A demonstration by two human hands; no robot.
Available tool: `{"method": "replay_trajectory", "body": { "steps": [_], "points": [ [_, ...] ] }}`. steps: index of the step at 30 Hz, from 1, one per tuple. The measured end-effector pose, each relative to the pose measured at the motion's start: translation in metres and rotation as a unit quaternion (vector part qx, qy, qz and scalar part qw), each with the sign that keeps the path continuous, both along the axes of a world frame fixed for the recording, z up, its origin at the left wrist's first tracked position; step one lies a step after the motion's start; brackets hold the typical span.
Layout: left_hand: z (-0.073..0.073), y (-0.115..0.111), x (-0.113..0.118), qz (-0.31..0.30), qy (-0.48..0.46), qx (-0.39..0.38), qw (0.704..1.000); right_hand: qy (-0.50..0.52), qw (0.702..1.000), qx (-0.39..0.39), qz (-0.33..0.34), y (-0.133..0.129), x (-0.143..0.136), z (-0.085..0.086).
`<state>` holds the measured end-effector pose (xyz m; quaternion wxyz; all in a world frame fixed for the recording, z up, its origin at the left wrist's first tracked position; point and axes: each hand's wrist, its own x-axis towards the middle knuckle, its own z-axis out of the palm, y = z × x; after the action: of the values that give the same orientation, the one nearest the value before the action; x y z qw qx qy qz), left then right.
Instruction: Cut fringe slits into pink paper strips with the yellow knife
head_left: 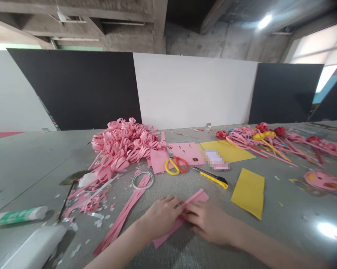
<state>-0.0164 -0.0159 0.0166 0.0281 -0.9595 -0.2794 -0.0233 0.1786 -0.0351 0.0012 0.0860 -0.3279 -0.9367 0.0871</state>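
Pink paper strip point(165, 238): one, slanting across the grey surface point(146, 256), ends projecting beyond both hands. Left hand point(164, 215): fingers bent on its middle. Right hand point(206, 220): fingers touching beside them; whether either pinches, cannot tell. Tape roll point(134, 181): left, over a strip bundle point(120, 216). Scissors point(172, 164), cutter point(214, 179): beyond, bare gap between. Yellow sheet point(249, 192): right, apart, open surface around its edges.

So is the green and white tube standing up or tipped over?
Tipped over: the green and white tube lies lengthwise on its side on the grey surface.
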Motion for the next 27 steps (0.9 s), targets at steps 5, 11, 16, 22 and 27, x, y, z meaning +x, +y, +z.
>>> {"method": "replay_trajectory", "body": {
  "steps": [5, 11, 16, 22, 27],
  "points": [
    [-0.001, 0.003, 0.001, -0.005, 0.018, 0.005, 1.0, 0.021, 1.0, -0.016, 0.004, -0.009, -0.006, 0.0],
    [0.003, -0.011, 0.01, 0.036, 0.024, 0.017, 0.999, 0.064, 0.998, -0.001, -0.024, -0.009, -0.01, -0.009],
    [-0.011, -0.044, 0.029, 0.185, 0.034, 0.044, 0.981, 0.075, 0.996, 0.045, -0.012, -0.007, -0.013, -0.022],
    [-0.034, -0.054, 0.031, 0.253, 0.061, 0.123, 0.958, 0.077, 0.996, 0.051, -0.015, -0.007, -0.013, -0.024],
    [-0.039, -0.051, 0.026, 0.314, 0.08, 0.168, 0.931, 0.07, 0.996, 0.045, -0.044, -0.011, -0.012, -0.021]
  ]
}}
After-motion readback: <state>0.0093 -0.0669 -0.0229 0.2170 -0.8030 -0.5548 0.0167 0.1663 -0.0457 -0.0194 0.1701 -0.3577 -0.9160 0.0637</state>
